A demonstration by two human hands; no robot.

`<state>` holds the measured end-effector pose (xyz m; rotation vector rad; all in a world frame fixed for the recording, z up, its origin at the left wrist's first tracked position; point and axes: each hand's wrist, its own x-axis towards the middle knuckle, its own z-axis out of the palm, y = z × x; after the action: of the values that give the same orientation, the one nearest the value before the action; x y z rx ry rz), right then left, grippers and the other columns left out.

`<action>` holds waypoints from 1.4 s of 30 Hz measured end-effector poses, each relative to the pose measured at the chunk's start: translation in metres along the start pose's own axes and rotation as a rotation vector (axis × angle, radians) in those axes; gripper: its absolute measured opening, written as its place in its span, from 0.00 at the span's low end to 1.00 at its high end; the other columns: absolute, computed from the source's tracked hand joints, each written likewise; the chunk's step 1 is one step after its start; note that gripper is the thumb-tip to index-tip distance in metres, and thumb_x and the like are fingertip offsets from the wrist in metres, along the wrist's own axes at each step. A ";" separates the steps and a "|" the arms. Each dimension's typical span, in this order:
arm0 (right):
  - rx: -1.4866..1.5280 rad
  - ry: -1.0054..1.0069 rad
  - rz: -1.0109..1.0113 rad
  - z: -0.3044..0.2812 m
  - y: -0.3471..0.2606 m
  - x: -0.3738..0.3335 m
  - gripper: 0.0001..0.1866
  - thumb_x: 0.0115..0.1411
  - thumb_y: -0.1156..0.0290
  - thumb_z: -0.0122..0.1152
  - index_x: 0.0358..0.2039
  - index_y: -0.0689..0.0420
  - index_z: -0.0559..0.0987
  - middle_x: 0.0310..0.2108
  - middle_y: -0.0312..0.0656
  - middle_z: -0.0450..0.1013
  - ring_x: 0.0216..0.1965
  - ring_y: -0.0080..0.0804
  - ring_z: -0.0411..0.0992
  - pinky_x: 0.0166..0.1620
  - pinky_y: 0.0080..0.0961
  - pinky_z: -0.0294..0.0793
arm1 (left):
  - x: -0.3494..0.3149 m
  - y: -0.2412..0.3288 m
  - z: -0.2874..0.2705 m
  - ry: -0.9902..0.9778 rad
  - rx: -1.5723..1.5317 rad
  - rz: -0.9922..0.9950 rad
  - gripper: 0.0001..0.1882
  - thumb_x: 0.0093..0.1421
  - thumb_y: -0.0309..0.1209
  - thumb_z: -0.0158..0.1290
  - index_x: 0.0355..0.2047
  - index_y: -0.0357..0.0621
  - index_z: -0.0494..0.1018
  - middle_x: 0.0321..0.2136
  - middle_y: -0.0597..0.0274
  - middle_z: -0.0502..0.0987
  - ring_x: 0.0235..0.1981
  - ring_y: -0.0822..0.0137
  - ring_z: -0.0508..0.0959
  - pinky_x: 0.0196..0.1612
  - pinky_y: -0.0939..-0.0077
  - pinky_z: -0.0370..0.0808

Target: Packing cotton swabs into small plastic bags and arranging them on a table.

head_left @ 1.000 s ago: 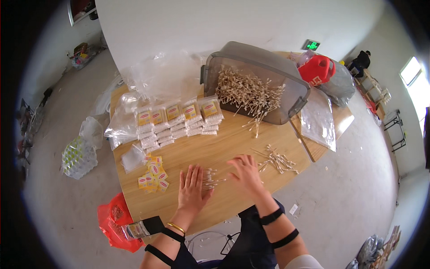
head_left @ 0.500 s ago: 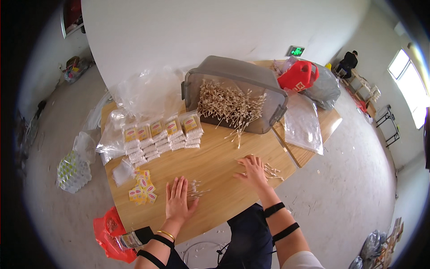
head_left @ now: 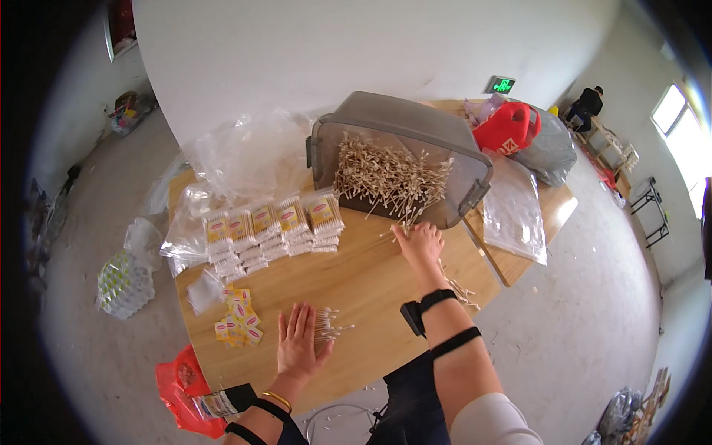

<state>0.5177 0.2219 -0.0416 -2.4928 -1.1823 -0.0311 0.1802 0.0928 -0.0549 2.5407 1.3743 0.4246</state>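
My left hand [head_left: 298, 341] lies flat on the table, fingers stretched out. Its edge touches a small row of cotton swabs [head_left: 326, 326] to its right. My right hand [head_left: 423, 246] is at the mouth of a grey plastic bin [head_left: 400, 111] tipped on its side, thumb apart from the fingers, over swabs spilling from the lip. Inside the bin is a large heap of cotton swabs [head_left: 386, 174]. More loose swabs [head_left: 461, 291] lie beside my right forearm, partly hidden by it.
Stacked packs of swabs [head_left: 278, 219] stand at the left, near yellow cards [head_left: 239, 319] and small clear bags [head_left: 205, 291]. Clear plastic [head_left: 245, 156] lies behind. A red container [head_left: 508, 127] and a flat clear bag [head_left: 513, 215] are at the right. A person [head_left: 586, 106] sits far off.
My right hand has moved away from the loose swabs at the table's right, forward to the bin's mouth. The left hand stays beside its row of swabs. The view has shifted slightly.
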 end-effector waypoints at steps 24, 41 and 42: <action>0.520 -0.386 -0.754 -0.007 -0.065 -0.151 0.14 0.55 0.76 0.63 0.43 0.50 0.80 0.42 0.42 0.74 0.47 0.48 0.69 0.51 0.43 0.68 | -0.002 0.003 -0.009 -0.025 -0.029 -0.001 0.44 0.63 0.53 0.51 0.70 0.34 0.55 0.72 0.48 0.53 0.74 0.53 0.50 0.74 0.44 0.43; 0.443 -0.155 -0.634 -0.007 -0.012 -0.152 0.10 0.53 0.71 0.69 0.37 0.50 0.83 0.40 0.40 0.74 0.48 0.45 0.68 0.51 0.40 0.67 | 0.064 -0.011 -0.005 -0.122 0.264 0.122 0.48 0.67 0.65 0.34 0.73 0.39 0.48 0.74 0.59 0.50 0.75 0.64 0.46 0.76 0.50 0.33; 0.447 -0.156 -0.631 -0.006 -0.010 -0.151 0.10 0.53 0.71 0.69 0.37 0.50 0.83 0.40 0.40 0.74 0.48 0.45 0.68 0.51 0.40 0.67 | 0.061 -0.013 -0.004 -0.106 0.243 0.091 0.48 0.67 0.65 0.34 0.73 0.39 0.48 0.74 0.59 0.50 0.75 0.65 0.47 0.76 0.50 0.33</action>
<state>0.4131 0.1133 -0.0597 -1.6951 -1.7703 0.2351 0.2002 0.1512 -0.0464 2.7823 1.3493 0.1424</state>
